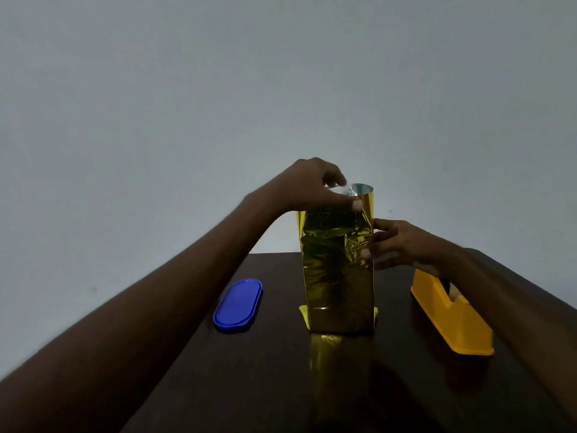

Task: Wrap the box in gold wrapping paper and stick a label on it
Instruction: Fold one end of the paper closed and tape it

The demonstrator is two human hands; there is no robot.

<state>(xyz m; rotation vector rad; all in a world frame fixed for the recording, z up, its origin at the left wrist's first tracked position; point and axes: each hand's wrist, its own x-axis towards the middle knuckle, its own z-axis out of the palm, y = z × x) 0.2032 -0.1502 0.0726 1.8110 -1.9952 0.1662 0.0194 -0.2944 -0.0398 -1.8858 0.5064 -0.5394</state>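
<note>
Upright near the middle of the dark table (281, 385), the box (338, 276) stands wrapped in gold wrapping paper (365, 201), whose loose top end sticks up open, silver inside. Open tabletop lies in front; a blue lid (238, 306) lies to its left, a yellow tape dispenser (449, 317) to its right, both apart from it. The left hand (312, 185) pinches the paper's top edge. The right hand (396, 243) grips the box's right side, fingers curled round it.
</note>
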